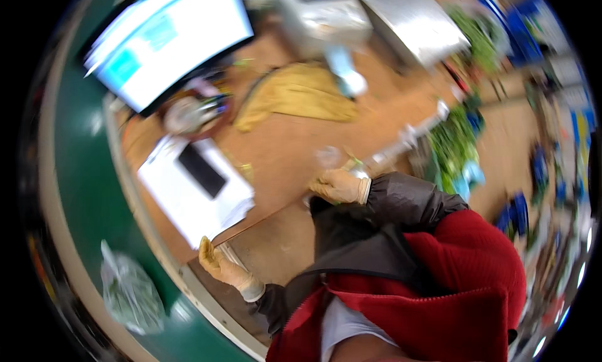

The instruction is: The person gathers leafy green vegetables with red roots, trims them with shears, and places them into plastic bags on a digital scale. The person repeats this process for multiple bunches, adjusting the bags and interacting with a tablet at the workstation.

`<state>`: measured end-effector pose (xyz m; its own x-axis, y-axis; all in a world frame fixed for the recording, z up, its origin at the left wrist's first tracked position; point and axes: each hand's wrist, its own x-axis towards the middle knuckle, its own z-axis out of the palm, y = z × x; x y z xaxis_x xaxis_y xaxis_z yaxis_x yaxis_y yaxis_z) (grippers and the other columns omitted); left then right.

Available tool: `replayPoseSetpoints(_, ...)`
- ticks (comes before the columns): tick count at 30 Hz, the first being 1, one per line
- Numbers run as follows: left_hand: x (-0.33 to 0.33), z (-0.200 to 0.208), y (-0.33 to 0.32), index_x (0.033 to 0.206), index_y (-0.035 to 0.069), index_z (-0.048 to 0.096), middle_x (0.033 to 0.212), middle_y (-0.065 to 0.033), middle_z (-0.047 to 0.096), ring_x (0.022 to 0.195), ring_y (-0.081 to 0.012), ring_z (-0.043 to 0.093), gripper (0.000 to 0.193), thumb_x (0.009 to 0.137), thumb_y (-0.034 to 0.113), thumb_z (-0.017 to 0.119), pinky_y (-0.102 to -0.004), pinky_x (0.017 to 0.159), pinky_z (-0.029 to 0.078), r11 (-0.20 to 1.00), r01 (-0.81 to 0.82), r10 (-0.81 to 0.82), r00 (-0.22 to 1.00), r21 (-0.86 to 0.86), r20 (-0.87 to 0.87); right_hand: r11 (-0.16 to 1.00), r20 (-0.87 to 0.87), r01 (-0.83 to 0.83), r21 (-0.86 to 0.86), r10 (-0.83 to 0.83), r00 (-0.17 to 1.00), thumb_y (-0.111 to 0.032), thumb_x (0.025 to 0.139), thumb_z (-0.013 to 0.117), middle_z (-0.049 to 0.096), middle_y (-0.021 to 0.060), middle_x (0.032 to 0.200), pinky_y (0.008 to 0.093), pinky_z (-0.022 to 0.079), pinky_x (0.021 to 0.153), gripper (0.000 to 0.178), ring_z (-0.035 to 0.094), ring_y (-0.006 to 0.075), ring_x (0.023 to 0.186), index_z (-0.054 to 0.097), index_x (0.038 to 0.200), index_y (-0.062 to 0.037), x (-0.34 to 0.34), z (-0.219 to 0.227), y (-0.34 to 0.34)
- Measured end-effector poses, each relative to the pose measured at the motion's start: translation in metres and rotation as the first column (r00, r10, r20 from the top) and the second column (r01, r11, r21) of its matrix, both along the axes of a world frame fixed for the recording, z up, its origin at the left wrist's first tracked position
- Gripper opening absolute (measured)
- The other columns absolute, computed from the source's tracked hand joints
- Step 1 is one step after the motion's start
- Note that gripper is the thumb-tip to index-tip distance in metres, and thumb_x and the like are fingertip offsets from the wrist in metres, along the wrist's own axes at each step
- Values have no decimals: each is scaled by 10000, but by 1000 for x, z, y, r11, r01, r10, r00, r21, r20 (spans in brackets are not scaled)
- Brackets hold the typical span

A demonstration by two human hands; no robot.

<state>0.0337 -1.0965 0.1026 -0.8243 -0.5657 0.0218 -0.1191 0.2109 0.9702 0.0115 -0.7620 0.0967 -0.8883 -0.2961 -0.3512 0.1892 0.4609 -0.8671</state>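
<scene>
left hand in a tan glove, resting on the near edge of the wooden table, fingers half bent, holding nothing seen. right hand gloved too, curled near a small clear bag; can't tell if gripped. best to pinch the bag softly and keep it over the table. left: white box, then a screen. far right: green leaves.

left hand: gloved, fingers extended | right hand: gloved, grip curled
</scene>
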Motion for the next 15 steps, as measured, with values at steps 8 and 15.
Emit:
replayPoseSetpoints(8, -54, 14, 147, 1109, -31, 570, 1115, -127, 601, 1065, -205, 551, 291, 867, -49, 410, -324, 981, 397, 790, 613, -613, 789, 30, 25, 299, 124, 928, 224, -953, 277, -204, 871, 611, 680, 71, 825, 260, 495, 663, 211, 619, 124, 737, 668, 936, -11, 192, -94, 252)
replayPoseSetpoints(15, -43, 23, 258, 994, -19, 606, 1038, -113, 628, 984, -206, 580, 203, 871, -46, 447, -316, 915, 435, 486, 865, -863, 498, -128, 89, -55, -322, 998, 20, -946, -45, -293, 804, 603, 672, 186, 938, 366, 479, 787, 359, 643, 313, 886, 667, 1004, -2, 106, -167, 377)
